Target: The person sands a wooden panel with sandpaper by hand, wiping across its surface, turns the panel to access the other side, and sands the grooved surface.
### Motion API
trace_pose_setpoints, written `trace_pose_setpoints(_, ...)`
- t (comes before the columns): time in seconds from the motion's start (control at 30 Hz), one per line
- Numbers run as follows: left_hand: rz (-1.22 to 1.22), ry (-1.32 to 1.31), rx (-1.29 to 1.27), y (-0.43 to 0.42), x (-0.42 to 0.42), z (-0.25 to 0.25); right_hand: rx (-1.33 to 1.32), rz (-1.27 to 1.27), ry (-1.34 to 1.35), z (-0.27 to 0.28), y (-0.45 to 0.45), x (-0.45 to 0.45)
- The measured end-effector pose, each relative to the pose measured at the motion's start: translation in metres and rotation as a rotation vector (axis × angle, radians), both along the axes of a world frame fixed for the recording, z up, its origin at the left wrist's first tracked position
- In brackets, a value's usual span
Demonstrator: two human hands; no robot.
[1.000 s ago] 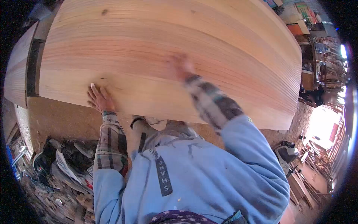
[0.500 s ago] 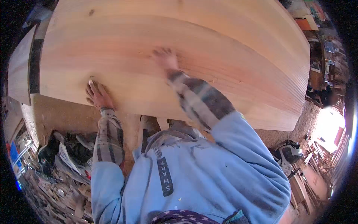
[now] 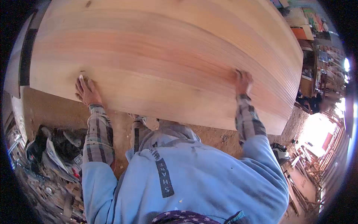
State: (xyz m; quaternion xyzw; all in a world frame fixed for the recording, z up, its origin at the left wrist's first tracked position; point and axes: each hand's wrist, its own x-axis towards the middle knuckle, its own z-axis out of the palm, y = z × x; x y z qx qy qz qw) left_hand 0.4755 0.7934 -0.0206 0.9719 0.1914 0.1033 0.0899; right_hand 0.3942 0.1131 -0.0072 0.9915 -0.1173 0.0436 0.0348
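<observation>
A wide wooden panel (image 3: 149,56) with lengthwise grain in pale yellow and reddish bands lies in front of me. My left hand (image 3: 88,91) rests on its near left part, fingers spread on the wood just below a small dark mark. Farther right, my right hand (image 3: 244,83) touches the panel near its right part. Its fingers lie on the surface, slightly bent and a little blurred; I see nothing held in it, though the underside of the palm is hidden.
Another board (image 3: 16,63) stands at the far left beyond a dark gap. Dark bags or cloth and wood scraps (image 3: 56,194) litter the ground at lower left. Timber strips (image 3: 309,164) lie at right near a bright opening. A person in dark clothing (image 3: 311,102) is at the right, by cluttered shelves.
My right hand has swept across the panel from the middle to the right. My left hand keeps its place on the wood, while the whole view has shifted slightly.
</observation>
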Motion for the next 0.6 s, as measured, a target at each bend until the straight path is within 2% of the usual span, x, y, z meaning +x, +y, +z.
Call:
trace_pose_setpoints(0.03, 0.005, 0.0, -0.003, -0.001, 0.001, 0.0, -0.035, 0.029, -0.016, -0.027, 0.013, 0.024)
trace_pose_setpoints(0.07, 0.007, 0.001, -0.004, 0.0, 0.001, -0.001, 0.045, 0.112, -0.119, -0.036, 0.055, 0.058)
trace_pose_setpoints(0.1, 0.01, 0.007, 0.009, 0.002, 0.0, -0.002, 0.134, -0.108, 0.147, -0.007, 0.128, 0.104)
trace_pose_setpoints(0.2, -0.016, -0.011, 0.016, 0.007, -0.003, -0.008, 0.17, 0.431, -0.316, -0.112, 0.235, 0.183)
trace_pose_setpoints(0.23, -0.038, 0.015, 0.056, 0.01, -0.008, -0.011, 0.115, 0.372, -0.118, -0.053, 0.29, 0.189)
trace_pose_setpoints(0.27, -0.063, 0.026, 0.091, 0.012, -0.005, -0.015, 0.113, 0.362, -0.118, -0.024, 0.288, 0.189)
trace_pose_setpoints(0.33, -0.057, 0.013, 0.077, 0.019, -0.004, -0.022, 0.322, 0.535, 0.008, 0.008, 0.283, 0.186)
trace_pose_setpoints(0.4, -0.038, -0.003, 0.056, 0.015, -0.005, -0.019, 0.283, 0.602, -0.061, -0.037, 0.204, 0.146)
trace_pose_setpoints(0.43, -0.027, -0.006, 0.017, 0.008, -0.004, -0.009, 0.148, 0.656, -0.187, -0.024, 0.156, 0.117)
trace_pose_setpoints(0.5, -0.007, -0.015, -0.025, 0.002, -0.002, -0.001, 0.138, 0.249, 0.374, 0.033, 0.092, 0.084)
trace_pose_setpoints(0.57, -0.016, -0.026, 0.011, 0.003, -0.001, -0.007, 0.059, 0.364, -0.065, 0.039, 0.035, 0.038)
trace_pose_setpoints(0.6, 0.0, -0.032, 0.01, 0.006, -0.001, -0.013, 0.096, 0.271, -0.121, 0.033, 0.025, 0.033)
